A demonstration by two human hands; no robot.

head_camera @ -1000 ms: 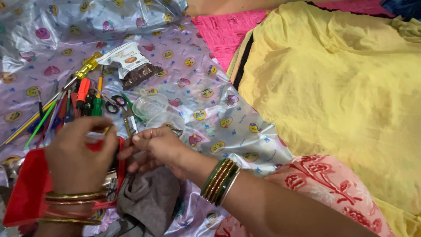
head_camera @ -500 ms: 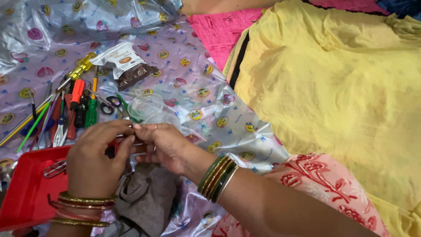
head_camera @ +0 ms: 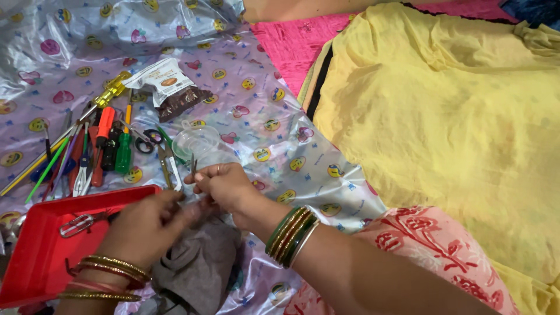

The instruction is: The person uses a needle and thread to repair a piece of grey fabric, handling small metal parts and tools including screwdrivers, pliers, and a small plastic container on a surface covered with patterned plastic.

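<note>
— What are the 2 hands doing?

— They are together, low over the shiny patterned sheet (head_camera: 280, 146). The right hand (head_camera: 224, 186) pinches a small metal tool (head_camera: 193, 167), like tweezers, its tip standing upright above the fingers. The left hand (head_camera: 149, 224) meets it from below, fingertips touching the right hand; whether it grips the tool too, I cannot tell.

— And around them?

— A red tray (head_camera: 35, 256) lies just beside the left hand, with a metal clip (head_camera: 76, 224) in it. A grey cloth (head_camera: 201, 265) sits under the wrists. Beyond lie screwdrivers (head_camera: 108, 146), a clear plastic cup (head_camera: 197, 142) and a yellow cloth (head_camera: 443, 116).
</note>
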